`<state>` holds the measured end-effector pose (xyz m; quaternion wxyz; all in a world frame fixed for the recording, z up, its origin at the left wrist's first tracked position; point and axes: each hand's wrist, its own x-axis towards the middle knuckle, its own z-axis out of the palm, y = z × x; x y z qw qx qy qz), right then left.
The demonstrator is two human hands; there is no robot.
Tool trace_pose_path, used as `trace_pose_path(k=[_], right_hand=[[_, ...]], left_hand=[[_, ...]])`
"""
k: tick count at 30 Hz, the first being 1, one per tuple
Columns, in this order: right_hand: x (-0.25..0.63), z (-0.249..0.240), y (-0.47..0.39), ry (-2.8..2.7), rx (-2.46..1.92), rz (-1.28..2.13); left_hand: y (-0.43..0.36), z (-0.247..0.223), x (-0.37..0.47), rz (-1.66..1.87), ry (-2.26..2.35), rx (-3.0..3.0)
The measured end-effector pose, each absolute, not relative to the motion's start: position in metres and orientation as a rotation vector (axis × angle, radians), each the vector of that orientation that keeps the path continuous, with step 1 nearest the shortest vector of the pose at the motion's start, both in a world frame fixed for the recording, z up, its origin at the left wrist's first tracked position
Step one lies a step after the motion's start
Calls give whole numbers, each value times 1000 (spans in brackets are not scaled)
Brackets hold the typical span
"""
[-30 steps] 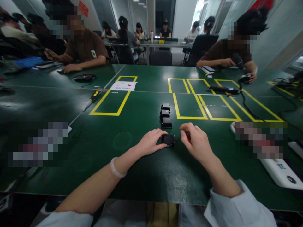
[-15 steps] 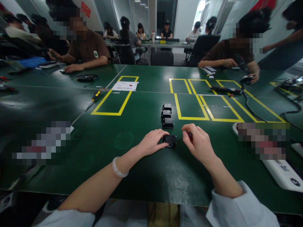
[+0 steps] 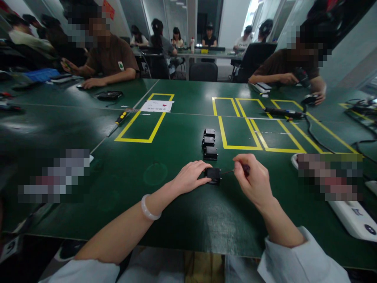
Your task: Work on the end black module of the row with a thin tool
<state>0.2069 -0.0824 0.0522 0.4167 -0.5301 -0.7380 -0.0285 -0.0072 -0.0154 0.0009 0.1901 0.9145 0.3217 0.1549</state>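
Note:
On the green table, my left hand (image 3: 188, 177) pinches a small black box-shaped part (image 3: 213, 175) between thumb and fingers at its left side. Small metal pins stick out of the part's right side. My right hand (image 3: 255, 180), just to the right, is closed around a small screwdriver with a dark handle (image 3: 246, 169). Its thin shaft points left toward the part; whether the tip touches cannot be made out. Beyond the held part, three similar black parts (image 3: 210, 152) stand in a row running away from me.
Yellow tape rectangles (image 3: 243, 148) mark the table, with a white paper (image 3: 157, 106) on the left one. A yellow-black screwdriver (image 3: 121, 117) lies left, a black stick-shaped tool (image 3: 283, 113) right. Blurred-out devices flank my arms. Two co-workers sit across the table.
My right hand has moved slightly right, away from the black part, and the screwdriver's thin shaft now shows. My left hand keeps its hold. The whole view has shifted slightly.

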Motion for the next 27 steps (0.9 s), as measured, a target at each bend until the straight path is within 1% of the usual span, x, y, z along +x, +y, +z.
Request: trace_pose_path(k=[7,11,27], right_hand=[[190,60,-78,-1921,-1315,126],[182,57,-70,-2021,-1338,197],[178,51,-61,-2064,-1367,160]], left_hand=[[-16,0,-7,458,907,2577],[-15,-2,-7,455,911,2582],[-15,-2,-7,447,905,2584]])
